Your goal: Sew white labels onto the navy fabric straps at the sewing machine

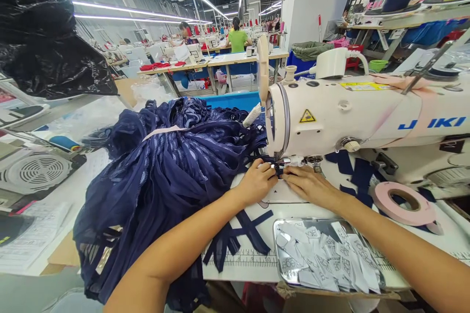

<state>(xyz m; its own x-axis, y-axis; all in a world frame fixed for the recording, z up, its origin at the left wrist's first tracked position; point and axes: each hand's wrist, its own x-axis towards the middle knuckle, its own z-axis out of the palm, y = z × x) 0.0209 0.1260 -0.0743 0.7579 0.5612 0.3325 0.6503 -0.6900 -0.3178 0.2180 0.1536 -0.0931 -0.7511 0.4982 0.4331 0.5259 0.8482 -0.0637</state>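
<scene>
**Handling the navy fabric at the needle**

At the centre of the frame, we find both hands meeting under the head of the sewing machine (330, 117). The left hand (257, 182) is curled, its fingertips pinching a small navy piece (278, 168) at the presser foot. The right hand (310, 186) lies flat, fingers extended, pressing the same piece onto the machine bed.

The bulk of the navy fabric (165, 171) is heaped at centre left, draping over the table (253, 261) edge. We judge it light, soft and limp, likely to slide and bunch; hold is best taken close to the needle, at the edges, with flat fingers.

At lower right sit a metal tray (284, 274) of white labels (330, 259) and, beyond it, a roll of pink tape (404, 203).
</scene>
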